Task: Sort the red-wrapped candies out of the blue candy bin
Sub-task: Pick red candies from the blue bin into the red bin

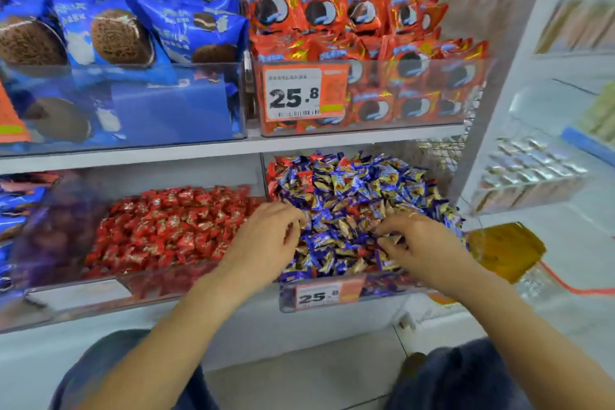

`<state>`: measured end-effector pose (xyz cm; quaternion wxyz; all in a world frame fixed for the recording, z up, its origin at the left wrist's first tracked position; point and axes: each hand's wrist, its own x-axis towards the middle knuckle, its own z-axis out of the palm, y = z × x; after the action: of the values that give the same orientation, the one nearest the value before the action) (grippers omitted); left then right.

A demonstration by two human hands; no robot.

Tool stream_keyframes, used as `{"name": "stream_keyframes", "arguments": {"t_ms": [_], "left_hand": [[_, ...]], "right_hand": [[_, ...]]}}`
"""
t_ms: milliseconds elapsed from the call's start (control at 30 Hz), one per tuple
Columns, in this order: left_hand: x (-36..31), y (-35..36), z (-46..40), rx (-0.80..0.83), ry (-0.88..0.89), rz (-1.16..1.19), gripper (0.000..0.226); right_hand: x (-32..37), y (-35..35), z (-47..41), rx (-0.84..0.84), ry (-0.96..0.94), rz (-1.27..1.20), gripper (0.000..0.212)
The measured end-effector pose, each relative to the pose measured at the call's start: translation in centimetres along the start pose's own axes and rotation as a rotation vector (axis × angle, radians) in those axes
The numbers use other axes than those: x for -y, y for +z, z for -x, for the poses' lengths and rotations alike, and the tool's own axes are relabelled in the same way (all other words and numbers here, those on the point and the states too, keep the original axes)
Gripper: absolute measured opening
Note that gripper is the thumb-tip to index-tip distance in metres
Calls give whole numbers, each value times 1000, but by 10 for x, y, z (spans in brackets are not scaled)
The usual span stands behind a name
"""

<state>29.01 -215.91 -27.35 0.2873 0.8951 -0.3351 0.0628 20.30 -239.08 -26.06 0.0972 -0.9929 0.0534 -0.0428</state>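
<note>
While both hands dig in the blue candy bin (349, 291) at the lower shelf's right end, red-wrapped candies (304, 178) show near its back-left corner. Left hand (266, 236) and right hand (421, 243) are curled among wrappers; whether either holds one I cannot tell. Light, crinkly and slippery, they are likely best pinched by a twisted end

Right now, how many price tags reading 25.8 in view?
2: one on the red cookie bin, upper shelf; one on the blue candy bin, lower shelf by the right hand. Others may be hidden.
</note>
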Motion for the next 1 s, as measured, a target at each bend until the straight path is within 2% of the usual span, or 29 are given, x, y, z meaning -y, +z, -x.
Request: {"name": "stream_keyframes", "arguments": {"t_ms": [133, 233, 333, 400, 500, 600, 767, 900, 1000], "left_hand": [[-37, 31, -16, 215, 72, 6, 32], [-59, 57, -32, 382, 92, -106, 58], [-74, 81, -46, 456, 44, -144, 74], [-77, 92, -52, 477, 69, -234, 72], [-69, 99, -60, 388, 123, -388, 60], [-49, 95, -73, 291, 88, -499, 55], [-25, 82, -91, 173, 7, -651, 56], [-15, 69, -93, 181, -100, -646, 56], [-26, 61, -82, 170, -69, -553, 65]], "right_hand": [[-28, 2, 14, -27, 50, 76, 17], [-45, 7, 21, -70, 54, 51, 19], [-52, 14, 25, -33, 54, -42, 32], [-54, 20, 25, -32, 23, -49, 32], [-57, 21, 22, -69, 1, -152, 31], [-65, 21, 22, -125, 27, -260, 27], [-81, 26, 31, -187, -28, -162, 23], [-80, 27, 30, -28, -126, -134, 41], [-70, 30, 21, 76, -165, 0, 41]]}}
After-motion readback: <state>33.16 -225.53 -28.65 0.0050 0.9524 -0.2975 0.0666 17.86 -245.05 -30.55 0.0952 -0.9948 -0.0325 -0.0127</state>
